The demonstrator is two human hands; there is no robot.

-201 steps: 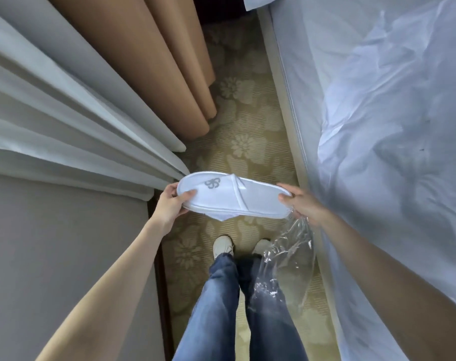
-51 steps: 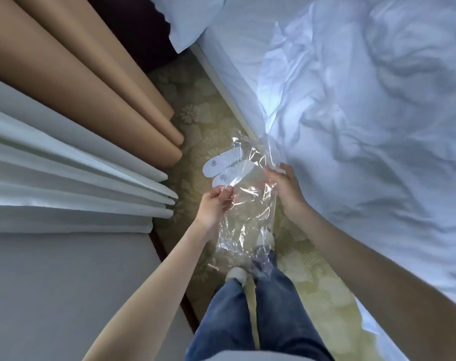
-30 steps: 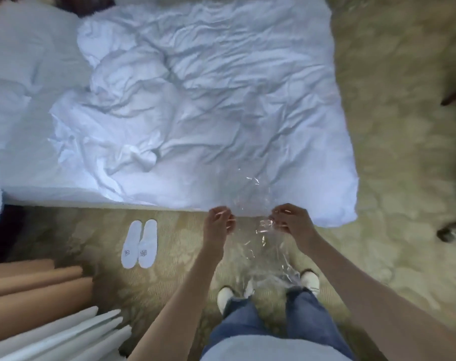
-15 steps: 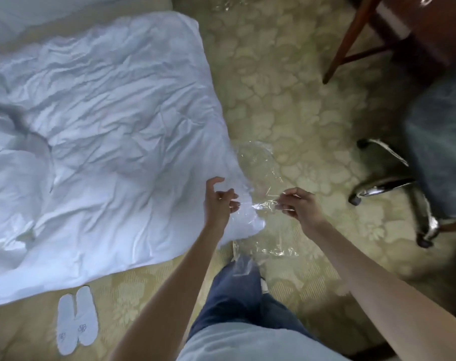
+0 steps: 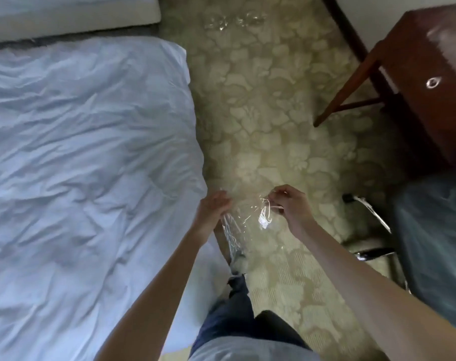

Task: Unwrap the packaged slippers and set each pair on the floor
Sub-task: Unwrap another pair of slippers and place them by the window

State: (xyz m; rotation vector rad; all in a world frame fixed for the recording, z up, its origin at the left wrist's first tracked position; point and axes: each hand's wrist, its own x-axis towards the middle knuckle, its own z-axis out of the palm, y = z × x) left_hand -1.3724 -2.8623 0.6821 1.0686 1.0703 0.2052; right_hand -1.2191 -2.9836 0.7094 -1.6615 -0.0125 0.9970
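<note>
An empty clear plastic wrapper (image 5: 244, 220) hangs crumpled between my two hands above the patterned carpet. My left hand (image 5: 213, 209) pinches its left edge and my right hand (image 5: 290, 204) pinches its right edge, both at waist height in front of me. No slippers are in view now. More clear plastic (image 5: 234, 22) lies on the carpet at the far end of the aisle.
A bed with a rumpled white duvet (image 5: 86, 165) fills the left side. A dark wooden desk (image 5: 425, 82) with slanted legs stands at the right, and a chair with a chrome base (image 5: 373, 230) sits below it. My legs in jeans (image 5: 237, 316) are beneath my hands.
I have turned further right past the bed's foot, and the white slipper pair on the floor has left the view. Both hands still hold the wrapper, now bunched closer together.
</note>
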